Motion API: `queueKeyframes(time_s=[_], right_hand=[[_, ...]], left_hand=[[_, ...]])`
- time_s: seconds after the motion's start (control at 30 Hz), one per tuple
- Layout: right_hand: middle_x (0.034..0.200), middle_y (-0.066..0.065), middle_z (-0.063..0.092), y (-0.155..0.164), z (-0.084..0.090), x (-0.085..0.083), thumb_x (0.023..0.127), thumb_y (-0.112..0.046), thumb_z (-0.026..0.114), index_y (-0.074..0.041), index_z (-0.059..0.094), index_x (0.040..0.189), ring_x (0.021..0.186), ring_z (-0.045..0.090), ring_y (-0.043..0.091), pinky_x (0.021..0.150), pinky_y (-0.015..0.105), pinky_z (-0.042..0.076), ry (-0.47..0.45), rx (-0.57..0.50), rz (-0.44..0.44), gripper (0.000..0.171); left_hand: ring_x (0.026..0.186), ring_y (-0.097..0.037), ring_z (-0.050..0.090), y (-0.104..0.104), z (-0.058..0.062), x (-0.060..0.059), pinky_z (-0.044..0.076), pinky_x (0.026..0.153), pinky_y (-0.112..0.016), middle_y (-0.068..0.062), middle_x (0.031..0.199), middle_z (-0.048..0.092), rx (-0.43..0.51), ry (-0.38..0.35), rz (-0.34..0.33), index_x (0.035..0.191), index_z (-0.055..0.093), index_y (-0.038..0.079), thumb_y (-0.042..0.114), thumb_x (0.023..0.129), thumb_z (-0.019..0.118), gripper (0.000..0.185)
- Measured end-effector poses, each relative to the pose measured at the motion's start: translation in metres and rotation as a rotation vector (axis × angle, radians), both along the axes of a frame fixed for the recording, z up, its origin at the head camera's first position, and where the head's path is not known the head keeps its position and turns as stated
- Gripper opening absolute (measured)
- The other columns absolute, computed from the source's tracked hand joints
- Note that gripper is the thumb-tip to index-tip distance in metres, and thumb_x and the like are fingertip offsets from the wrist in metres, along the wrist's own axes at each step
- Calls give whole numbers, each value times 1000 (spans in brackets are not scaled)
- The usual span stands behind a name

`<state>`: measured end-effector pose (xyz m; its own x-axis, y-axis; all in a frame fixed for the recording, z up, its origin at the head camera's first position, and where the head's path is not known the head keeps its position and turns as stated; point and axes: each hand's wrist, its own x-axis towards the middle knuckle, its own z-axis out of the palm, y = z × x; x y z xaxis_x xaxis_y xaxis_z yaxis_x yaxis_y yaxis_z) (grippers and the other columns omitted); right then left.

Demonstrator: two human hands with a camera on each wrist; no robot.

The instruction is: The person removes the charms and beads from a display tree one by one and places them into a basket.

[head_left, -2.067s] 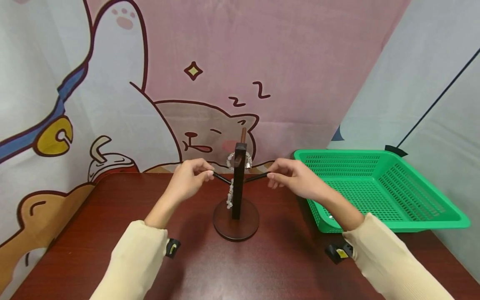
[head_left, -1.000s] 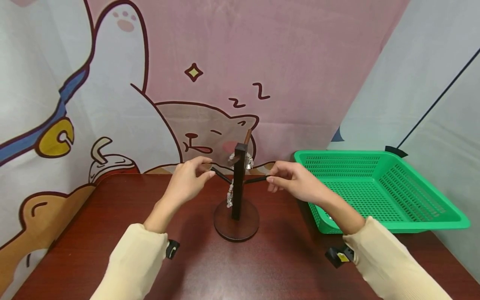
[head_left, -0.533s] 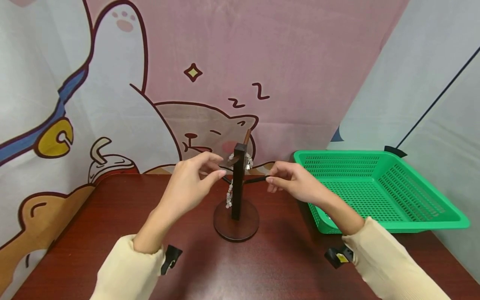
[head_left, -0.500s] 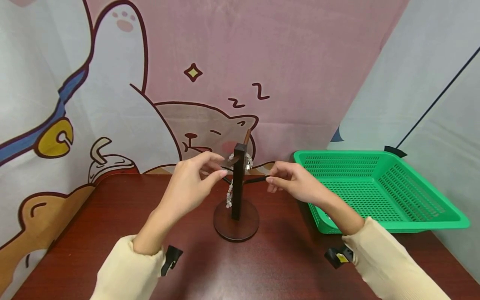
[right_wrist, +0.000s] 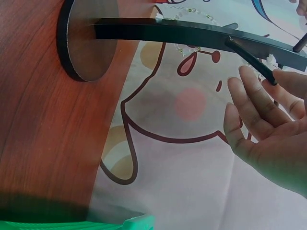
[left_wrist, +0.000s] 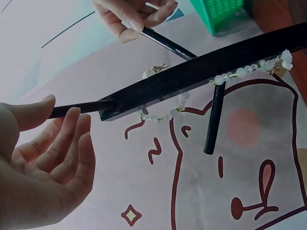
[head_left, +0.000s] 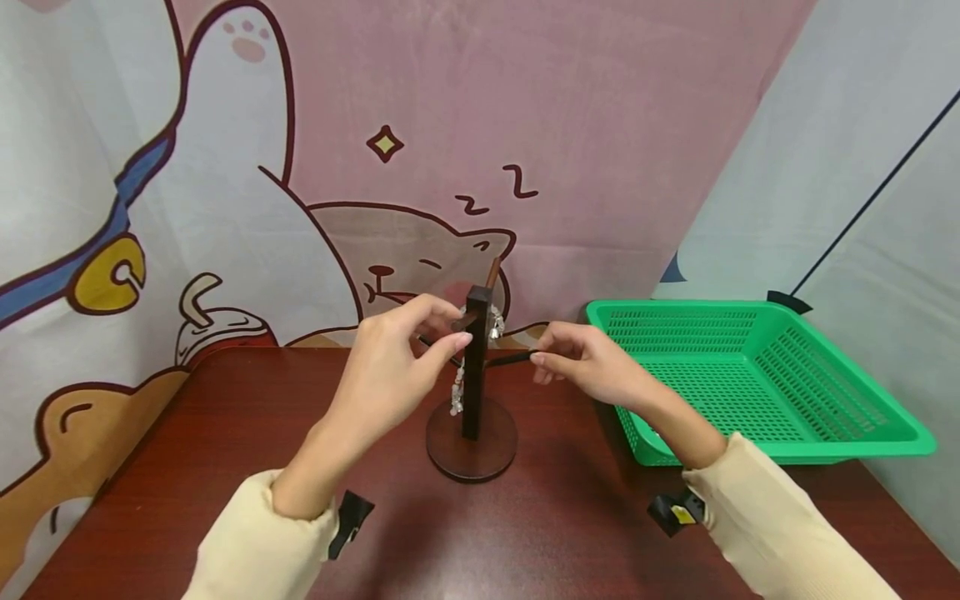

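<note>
A dark wooden jewellery stand [head_left: 474,379] rises upright from a round base on the table, with pegs sticking out of its post. Near the top, my left hand [head_left: 386,362] pinches the end of an upper peg [left_wrist: 86,107] between thumb and fingers. My right hand [head_left: 592,362] pinches the tip of the lower right peg [head_left: 508,359]. One clear-bead bracelet [head_left: 496,322] hangs at the top, behind the post. Another beaded bracelet [head_left: 457,392] hangs along the post's left side, by the lower left peg [left_wrist: 216,120], which my left hand partly hides in the head view.
A green plastic basket [head_left: 750,454] sits at the right of the red-brown table [head_left: 300,417], beneath my right forearm. Something small and pale shows at its near left corner. A cartoon-printed cloth [head_left: 600,167] hangs close behind the table's far edge.
My left hand has left the tip of the lower left peg and moved right and slightly up to the upper peg. My right hand keeps its place; the bracelets hang as before.
</note>
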<state>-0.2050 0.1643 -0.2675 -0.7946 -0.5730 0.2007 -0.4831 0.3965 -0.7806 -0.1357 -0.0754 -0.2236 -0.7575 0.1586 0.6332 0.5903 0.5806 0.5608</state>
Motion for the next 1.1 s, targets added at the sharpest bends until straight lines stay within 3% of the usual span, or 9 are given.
queueKeyframes(time_s=[0.57, 0.87, 1.1], right_hand=[[78, 8, 66, 2, 1, 1, 89, -6, 57, -3, 62, 90, 74, 63, 22, 67, 33, 50, -32, -8, 19, 5], [83, 14, 65, 9, 1, 2, 90, -1, 53, 3, 61, 99, 79, 63, 28, 70, 33, 50, -71, 19, 66, 12], [84, 15, 64, 12, 0, 2, 90, -2, 54, 5, 60, 102, 77, 62, 20, 70, 33, 51, -108, 16, 80, 15]], left_hand=[[60, -9, 57, 0, 5, 0, 47, 58, -27, -1, 75, 66, 8, 24, -33, 86, 68, 5, 7, 78, 71, 9], [62, -11, 57, -7, 9, 0, 47, 61, -29, 0, 77, 67, 2, -44, -47, 84, 69, 5, 7, 78, 72, 7], [62, -14, 58, -15, 14, -2, 44, 59, -31, -2, 75, 67, 12, -133, -54, 85, 70, 4, 4, 80, 68, 5]])
